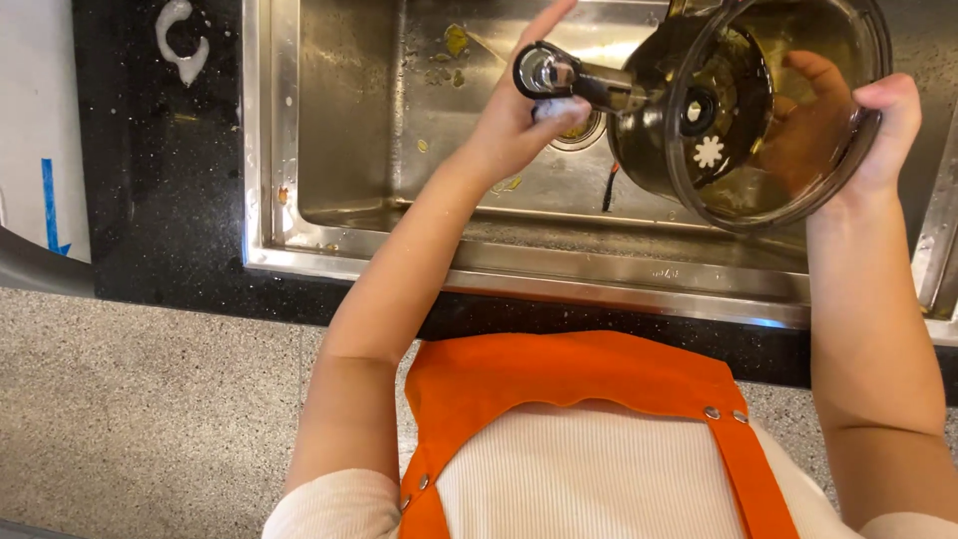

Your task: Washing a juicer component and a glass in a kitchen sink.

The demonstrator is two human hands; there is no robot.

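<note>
A smoky clear plastic juicer bowl with a side spout is held tilted over the steel sink. My right hand grips the bowl's rim, fingers showing through the wall. At the spout, my left hand touches its tip, fingers around the underside. A white flower-shaped mark sits inside the bowl near its central hub.
Yellow food scraps lie on the sink floor near the drain. A black stone counter borders the sink, with a white foam smear on it. An orange apron and speckled grey floor are below.
</note>
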